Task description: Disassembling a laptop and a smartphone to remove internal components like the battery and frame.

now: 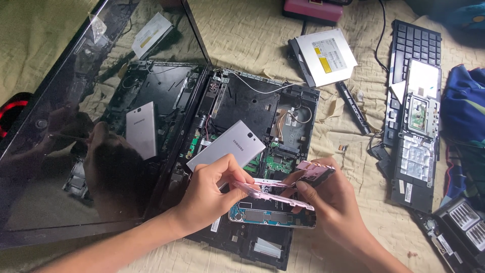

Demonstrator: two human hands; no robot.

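- The left hand [214, 184] is closed in a pinch on the left end of a thin pink phone frame [275, 194].
- The right hand [323, 199] grips the right end of the same frame, fingers curled around it.
- The frame lies between both hands; its long axis runs left to right, slightly down to the right. Both hands are equally near, each touching one end.
- Directly under the frame rests an opened phone body [273, 216], its circuit board showing, parallel to the frame.
- This body lies on the open laptop base [252, 108], beside a silver back cover [227, 146].
- An optical drive [326, 55] and a detached keyboard [414, 45] lie well apart on the beige bed cloth [252, 30].
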